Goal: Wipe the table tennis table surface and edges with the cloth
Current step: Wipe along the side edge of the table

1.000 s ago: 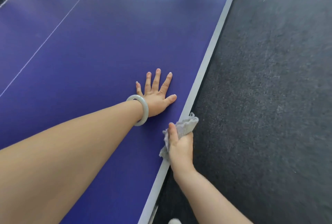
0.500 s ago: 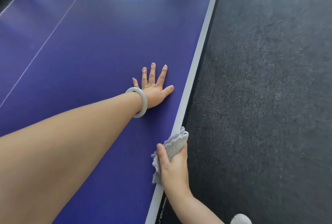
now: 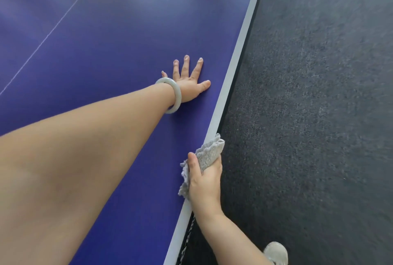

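The blue table tennis table [image 3: 119, 37] fills the left of the head view, and its white edge stripe [image 3: 240, 46] runs diagonally from the top right to the bottom middle. My left hand [image 3: 189, 82] lies flat on the blue top close to that edge, fingers spread, a pale bangle on the wrist. My right hand [image 3: 205, 182] grips a grey cloth [image 3: 209, 153] wrapped over the table's edge, thumb on top, fingers hidden down the side. Part of the cloth sticks out ahead of the hand.
Dark grey carpet [image 3: 319, 116] covers the floor to the right of the table. A light shoe [image 3: 276, 252] shows at the bottom right. A thin white centre line [image 3: 57, 24] crosses the blue top at the left.
My right hand with the cloth has slid back along the edge toward me, away from my left hand. The left hand stays flat on the top.
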`<control>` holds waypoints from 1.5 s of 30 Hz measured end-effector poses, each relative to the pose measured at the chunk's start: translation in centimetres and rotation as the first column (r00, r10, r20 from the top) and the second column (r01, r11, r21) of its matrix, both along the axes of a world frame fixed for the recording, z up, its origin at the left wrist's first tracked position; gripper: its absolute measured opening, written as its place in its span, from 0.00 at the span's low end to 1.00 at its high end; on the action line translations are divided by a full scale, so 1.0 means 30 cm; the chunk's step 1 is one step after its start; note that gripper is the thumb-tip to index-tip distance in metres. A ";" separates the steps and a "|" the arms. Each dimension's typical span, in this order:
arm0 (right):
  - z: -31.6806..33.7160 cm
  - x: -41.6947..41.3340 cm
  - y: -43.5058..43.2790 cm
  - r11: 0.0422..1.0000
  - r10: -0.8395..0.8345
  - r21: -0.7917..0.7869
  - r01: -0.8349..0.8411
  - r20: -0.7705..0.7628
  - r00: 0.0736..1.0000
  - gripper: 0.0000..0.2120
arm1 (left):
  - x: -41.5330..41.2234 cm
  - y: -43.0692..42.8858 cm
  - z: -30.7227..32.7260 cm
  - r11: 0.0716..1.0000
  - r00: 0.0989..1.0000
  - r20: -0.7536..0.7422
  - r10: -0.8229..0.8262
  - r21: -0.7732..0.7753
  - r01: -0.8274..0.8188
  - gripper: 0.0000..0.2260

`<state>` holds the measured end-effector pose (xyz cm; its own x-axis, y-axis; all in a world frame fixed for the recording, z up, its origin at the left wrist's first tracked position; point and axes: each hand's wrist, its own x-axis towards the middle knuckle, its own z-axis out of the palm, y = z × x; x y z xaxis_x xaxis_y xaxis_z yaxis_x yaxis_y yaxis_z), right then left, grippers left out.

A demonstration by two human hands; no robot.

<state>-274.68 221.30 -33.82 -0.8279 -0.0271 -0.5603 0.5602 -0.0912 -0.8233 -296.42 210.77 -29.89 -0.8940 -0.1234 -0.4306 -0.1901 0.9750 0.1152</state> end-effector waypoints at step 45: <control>-0.009 0.586 -0.065 0.995 -0.044 -0.096 0.034 -0.110 0.993 0.14 | 0.902 -0.066 0.031 0.981 0.981 0.020 -0.193 0.006 0.193 0.28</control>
<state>-257.09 219.36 -34.10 -0.8865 -0.0420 -0.4608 0.4598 -0.1913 -0.8672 -269.35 208.78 -28.95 -0.8918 0.0525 -0.4494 -0.0008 0.9931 0.1177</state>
